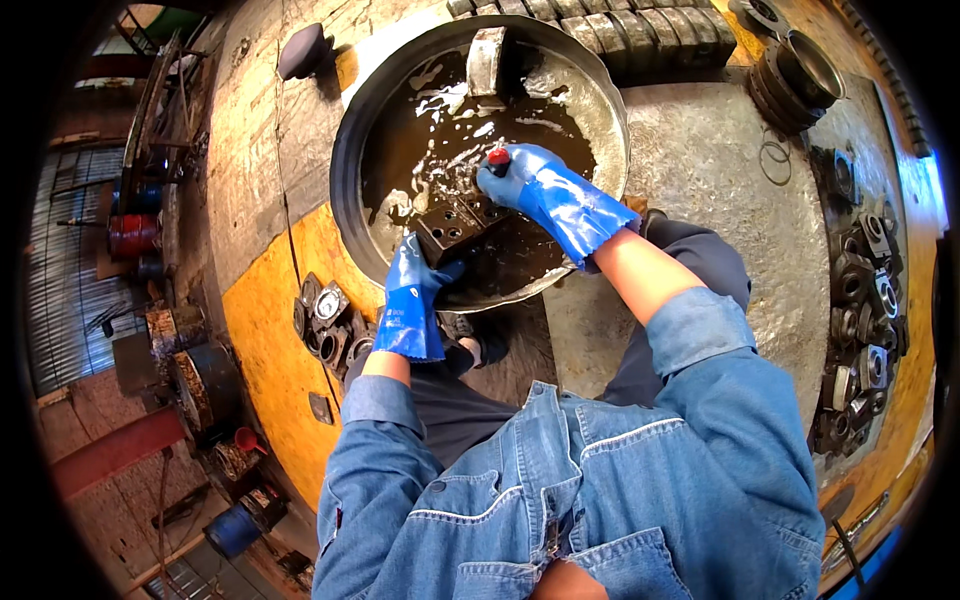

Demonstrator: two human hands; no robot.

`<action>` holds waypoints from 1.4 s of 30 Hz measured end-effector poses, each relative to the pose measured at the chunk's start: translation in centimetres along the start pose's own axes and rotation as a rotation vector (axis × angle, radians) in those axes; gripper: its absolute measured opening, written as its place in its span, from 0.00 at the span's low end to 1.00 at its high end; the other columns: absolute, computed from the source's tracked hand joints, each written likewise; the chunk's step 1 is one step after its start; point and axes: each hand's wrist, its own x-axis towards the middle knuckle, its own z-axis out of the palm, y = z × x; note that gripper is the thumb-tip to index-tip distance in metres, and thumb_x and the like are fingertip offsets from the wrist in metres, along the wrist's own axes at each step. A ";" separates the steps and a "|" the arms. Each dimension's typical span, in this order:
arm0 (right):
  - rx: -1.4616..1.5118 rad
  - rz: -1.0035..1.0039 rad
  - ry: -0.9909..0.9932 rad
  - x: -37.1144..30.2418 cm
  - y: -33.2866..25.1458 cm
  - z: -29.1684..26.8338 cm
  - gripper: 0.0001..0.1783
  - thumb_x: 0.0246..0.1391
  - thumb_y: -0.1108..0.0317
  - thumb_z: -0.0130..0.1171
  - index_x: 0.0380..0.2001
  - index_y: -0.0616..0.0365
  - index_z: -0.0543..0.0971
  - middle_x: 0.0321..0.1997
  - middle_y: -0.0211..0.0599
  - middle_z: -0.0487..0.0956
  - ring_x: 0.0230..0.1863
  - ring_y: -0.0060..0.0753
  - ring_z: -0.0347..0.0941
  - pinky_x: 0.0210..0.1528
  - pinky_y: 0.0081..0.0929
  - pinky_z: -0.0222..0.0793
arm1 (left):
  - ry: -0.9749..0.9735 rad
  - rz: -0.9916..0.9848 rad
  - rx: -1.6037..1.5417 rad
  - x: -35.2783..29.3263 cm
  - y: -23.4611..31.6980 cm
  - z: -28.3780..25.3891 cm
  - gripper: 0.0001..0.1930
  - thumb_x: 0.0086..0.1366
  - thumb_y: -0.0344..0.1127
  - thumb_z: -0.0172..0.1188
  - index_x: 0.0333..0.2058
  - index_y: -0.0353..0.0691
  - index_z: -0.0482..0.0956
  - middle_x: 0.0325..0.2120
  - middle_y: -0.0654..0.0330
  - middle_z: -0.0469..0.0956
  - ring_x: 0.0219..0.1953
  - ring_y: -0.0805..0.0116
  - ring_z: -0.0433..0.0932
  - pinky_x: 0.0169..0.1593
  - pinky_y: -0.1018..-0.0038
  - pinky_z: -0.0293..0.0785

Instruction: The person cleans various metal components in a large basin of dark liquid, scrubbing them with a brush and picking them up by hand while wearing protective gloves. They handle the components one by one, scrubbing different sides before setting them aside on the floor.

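Note:
A wide round metal basin [345, 150] holds dark, oily liquid. A dark metal block with several round holes [452, 226] rests tilted at the basin's near side. My left hand [412, 295], in a blue rubber glove, grips the block's lower left corner. My right hand [535, 190], also in a blue glove, is closed on a red-tipped tool [497, 157] and presses it against the block's top. A grey rectangular part [486, 60] stands in the liquid at the far rim.
Several dark metal parts [860, 320] lie in a row on the floor at the right. Ring-shaped metal pieces [800, 70] sit at the top right. More small parts [328, 320] lie on the yellow floor left of my knee. Barrels [135, 235] stand far left.

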 end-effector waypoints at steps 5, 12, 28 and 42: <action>-0.167 -0.072 0.049 -1.4 -2.4 0.1 0.14 0.55 0.49 0.62 0.36 0.41 0.87 0.40 0.37 0.87 0.45 0.50 0.83 0.51 0.42 0.79 | -0.002 -0.074 0.063 -1.0 2.4 -0.8 0.39 0.48 0.45 0.83 0.56 0.35 0.77 0.49 0.48 0.85 0.53 0.51 0.83 0.58 0.63 0.79; -0.113 -0.090 0.003 -0.8 -1.4 0.6 0.13 0.56 0.54 0.64 0.29 0.51 0.83 0.32 0.39 0.85 0.35 0.45 0.82 0.42 0.36 0.78 | -0.021 -0.039 0.014 -0.9 2.2 -0.6 0.35 0.51 0.36 0.81 0.57 0.34 0.77 0.49 0.50 0.85 0.52 0.56 0.85 0.57 0.65 0.80; -0.095 0.250 0.155 1.3 4.3 1.7 0.18 0.57 0.51 0.64 0.46 0.44 0.88 0.43 0.39 0.88 0.45 0.47 0.85 0.51 0.36 0.81 | 0.013 -0.022 0.014 -1.3 2.6 -1.1 0.39 0.49 0.44 0.83 0.57 0.34 0.77 0.50 0.47 0.85 0.54 0.52 0.84 0.59 0.63 0.78; 0.370 0.007 -0.244 0.0 -2.7 1.6 0.17 0.54 0.53 0.63 0.35 0.56 0.83 0.33 0.42 0.85 0.38 0.36 0.81 0.49 0.32 0.76 | 0.000 -0.078 0.111 -0.4 1.2 -0.2 0.39 0.49 0.49 0.81 0.56 0.35 0.78 0.49 0.46 0.85 0.54 0.48 0.83 0.58 0.61 0.78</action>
